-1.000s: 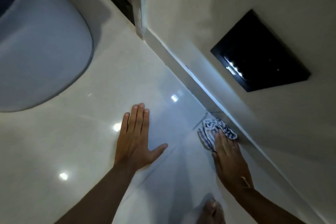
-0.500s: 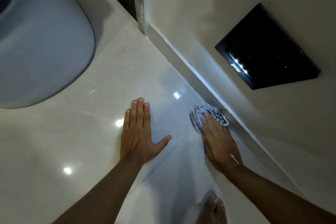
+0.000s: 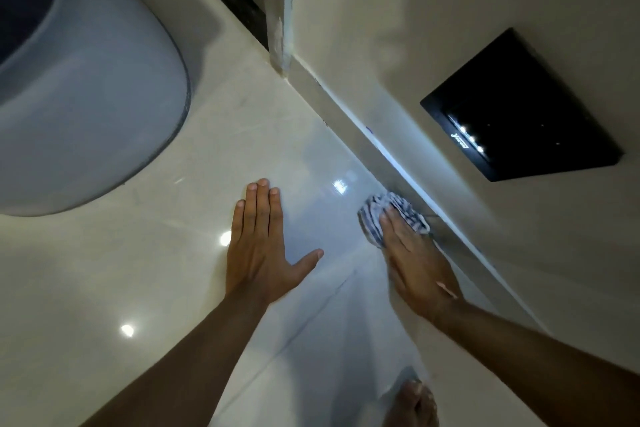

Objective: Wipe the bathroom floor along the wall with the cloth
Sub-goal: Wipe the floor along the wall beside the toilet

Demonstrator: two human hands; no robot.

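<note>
Striped cloth [image 3: 388, 210] pressed flat under right hand [image 3: 417, 263] against wall base; left hand [image 3: 261, 246] splayed, empty, on floor [image 3: 145, 270].

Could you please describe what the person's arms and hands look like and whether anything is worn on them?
Both forearms are bare, with no sleeves in view. The left hand shows no glove, ring or watch. The right hand is also ungloved, with nothing visible at the wrist.
</note>
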